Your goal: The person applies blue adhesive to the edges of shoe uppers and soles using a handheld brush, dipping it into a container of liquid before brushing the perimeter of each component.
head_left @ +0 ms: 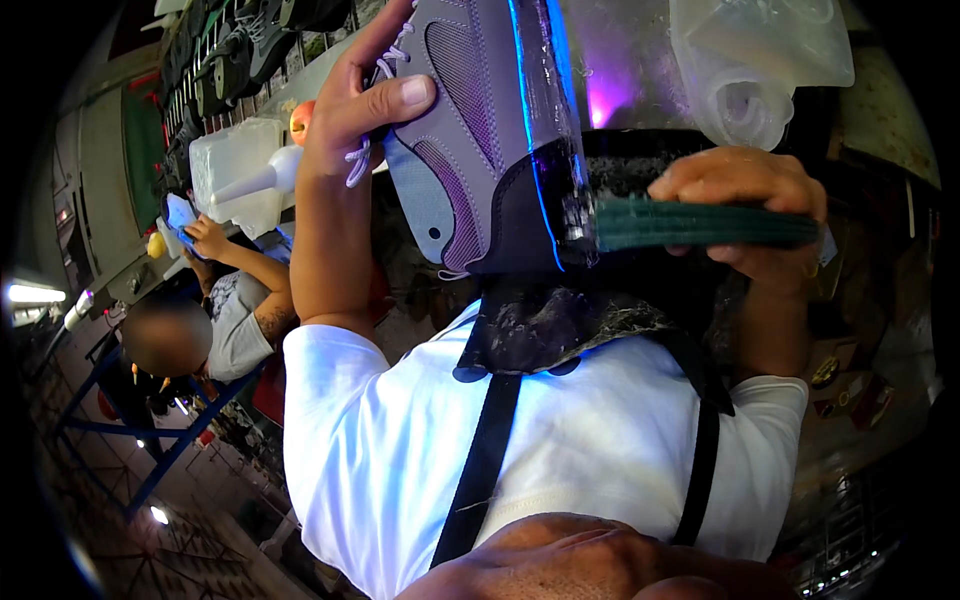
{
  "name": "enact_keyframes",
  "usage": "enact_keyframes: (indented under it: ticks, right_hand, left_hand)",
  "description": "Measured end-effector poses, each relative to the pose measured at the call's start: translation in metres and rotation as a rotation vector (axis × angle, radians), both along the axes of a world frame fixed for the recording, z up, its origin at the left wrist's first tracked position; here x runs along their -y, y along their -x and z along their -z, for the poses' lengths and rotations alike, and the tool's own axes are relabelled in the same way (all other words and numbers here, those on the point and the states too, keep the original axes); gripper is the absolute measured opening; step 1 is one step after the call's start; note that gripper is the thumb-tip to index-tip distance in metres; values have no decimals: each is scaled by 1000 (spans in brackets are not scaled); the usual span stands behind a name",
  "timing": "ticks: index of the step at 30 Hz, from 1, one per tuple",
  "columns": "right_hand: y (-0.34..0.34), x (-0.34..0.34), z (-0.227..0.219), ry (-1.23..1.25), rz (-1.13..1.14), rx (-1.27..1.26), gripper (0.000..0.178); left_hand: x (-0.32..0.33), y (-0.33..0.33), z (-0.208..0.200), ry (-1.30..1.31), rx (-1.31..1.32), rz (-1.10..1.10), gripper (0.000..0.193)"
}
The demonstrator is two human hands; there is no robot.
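Observation:
My left hand (360, 105) grips a grey lace-up shoe (462, 95) with purplish mesh panels and a black heel, its thumb pressed on the side near the laces. The shoe is turned on its side, and a glowing blue line runs along its lower edge. In my right hand (750, 185) is a brush with a flat dark-green handle (690, 222), fingers closed around it. The brush's dark bristle end meets the shoe's lower edge by the heel. Where exactly the bristles touch is hard to make out.
Purple light (606, 98) shines on the bench beyond the shoe. Translucent plastic containers (765, 45) stand far right; another tub (235, 155), a white nozzle bottle (268, 178) and a round reddish fruit (301, 122) are left. Several shoes (240, 50) sit on a rack. A co-worker (248, 335) handles something blue.

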State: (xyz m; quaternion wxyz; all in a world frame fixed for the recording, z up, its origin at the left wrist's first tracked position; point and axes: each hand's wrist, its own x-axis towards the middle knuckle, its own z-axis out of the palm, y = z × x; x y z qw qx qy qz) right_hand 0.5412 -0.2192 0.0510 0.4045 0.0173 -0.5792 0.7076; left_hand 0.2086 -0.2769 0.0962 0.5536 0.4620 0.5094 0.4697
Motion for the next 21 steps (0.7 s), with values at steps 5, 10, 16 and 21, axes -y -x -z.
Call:
enact_keyframes:
  ticks: [5,10,16,21]
  right_hand:
    - [-11,-27,-8,-32,135,305,34]
    - [-12,-37,-23,-194,108,381,36]
    - [-21,-45,-44,-370,-118,388,40]
    - [-29,-51,-45,-511,-180,362,38]
  left_hand:
    - [-6,-6,-2,11,87,32,118]
    - [-6,-9,-8,10,85,45,114]
    - [-10,-14,-10,41,63,22,108]
    - [-10,-19,-18,90,62,11,110]
